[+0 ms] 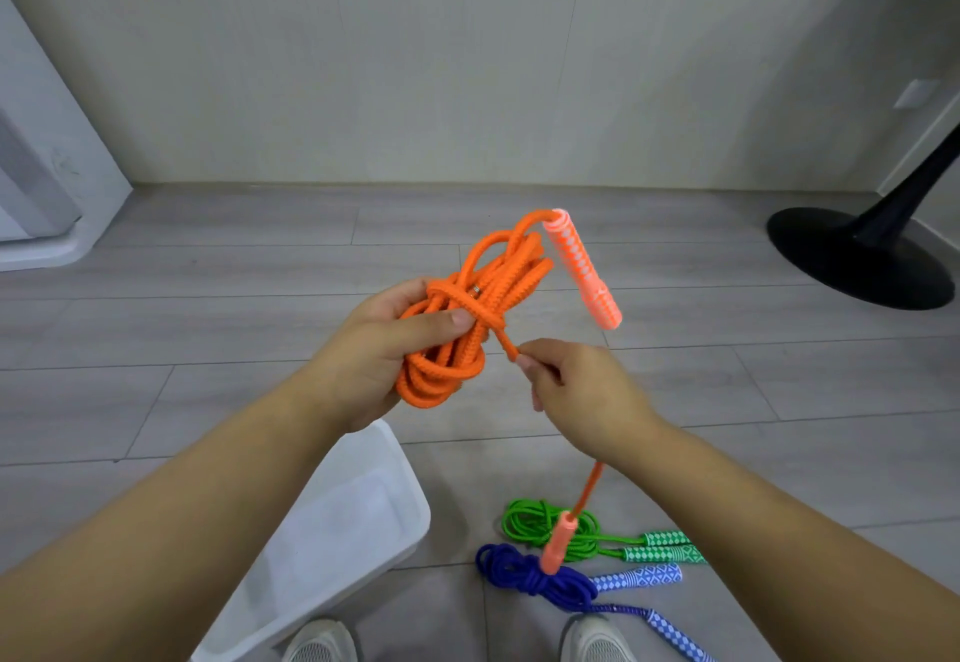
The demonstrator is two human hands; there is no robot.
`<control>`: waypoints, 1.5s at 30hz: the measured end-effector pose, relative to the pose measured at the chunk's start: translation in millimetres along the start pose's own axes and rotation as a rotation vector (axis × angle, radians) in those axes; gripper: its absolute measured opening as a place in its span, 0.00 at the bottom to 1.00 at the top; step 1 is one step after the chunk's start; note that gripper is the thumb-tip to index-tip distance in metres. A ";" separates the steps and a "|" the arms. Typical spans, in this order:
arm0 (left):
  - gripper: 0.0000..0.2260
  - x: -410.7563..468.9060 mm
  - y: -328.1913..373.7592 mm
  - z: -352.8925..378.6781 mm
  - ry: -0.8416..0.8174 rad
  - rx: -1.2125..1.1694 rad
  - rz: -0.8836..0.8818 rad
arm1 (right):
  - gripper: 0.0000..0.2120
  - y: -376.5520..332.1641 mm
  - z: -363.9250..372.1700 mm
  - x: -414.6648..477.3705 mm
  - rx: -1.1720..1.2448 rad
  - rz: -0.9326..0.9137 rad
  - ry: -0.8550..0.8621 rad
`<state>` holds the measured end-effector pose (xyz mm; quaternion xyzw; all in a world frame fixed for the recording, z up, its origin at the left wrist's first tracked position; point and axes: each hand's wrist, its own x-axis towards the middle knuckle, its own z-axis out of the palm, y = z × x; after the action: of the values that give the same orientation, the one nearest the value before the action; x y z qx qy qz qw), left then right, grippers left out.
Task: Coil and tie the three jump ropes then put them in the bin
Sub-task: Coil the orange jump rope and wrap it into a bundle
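While the person stands over it all, the head view looks straight down at both hands held up in front of the wall. The left hand point(374, 349) has its fingers curled round the coiled orange jump rope point(447, 370), thumb pressed flat across the turn of cord wrapped round the middle of the bundle. One orange handle point(582, 266) sticks out the top of the coil and tilts down to the right. The right hand point(582, 391) pinches the free strand between thumb and forefinger just beside that wrap; the other fingers are tucked under, can't tell more. The strand comes out below the wrist and the second orange handle point(557, 542) dangles from it.

Down on the wood-look floor point(208, 329), the green jump rope point(535, 526) and blue jump rope point(524, 573) lie bundled, touching each other, near the white bin point(410, 495), which sits under the left forearm. Two grey shoes point(322, 643) poke in at the bottom edge, and a black stand base point(857, 256) is far right.
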<state>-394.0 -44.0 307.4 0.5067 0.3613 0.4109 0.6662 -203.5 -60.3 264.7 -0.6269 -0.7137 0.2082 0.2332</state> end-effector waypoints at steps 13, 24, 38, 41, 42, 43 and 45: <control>0.18 0.0 -7.8 3.6 0.420 0.390 0.068 | 0.13 -14.4 -30.7 -24.6 -0.166 -0.261 -0.230; 0.13 1.7 -9.7 -17.0 0.484 0.703 0.025 | 0.14 -18.1 -45.7 -35.9 -0.077 -0.410 -0.130; 0.11 1.0 -18.2 -8.4 0.125 1.114 0.123 | 0.11 -24.7 -52.9 2.3 0.161 -0.332 0.271; 0.10 -3.3 -12.6 3.0 -0.027 1.054 0.112 | 0.08 -26.1 -50.7 16.5 0.167 -0.293 0.259; 0.09 -4.7 -10.3 5.9 -0.066 0.997 0.099 | 0.06 -25.6 -49.4 20.6 0.188 -0.283 0.248; 0.09 -6.2 -8.6 7.8 -0.101 0.946 0.089 | 0.05 -25.2 -48.0 23.7 0.229 -0.275 0.219; 0.10 -8.8 -5.6 9.8 -0.168 0.892 0.078 | 0.08 -21.9 -45.6 28.4 0.334 -0.235 0.090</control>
<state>-387.7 -56.6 304.8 0.7890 0.4284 0.1973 0.3938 -196.8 -34.7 316.3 -0.5008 -0.7262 0.2667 0.3883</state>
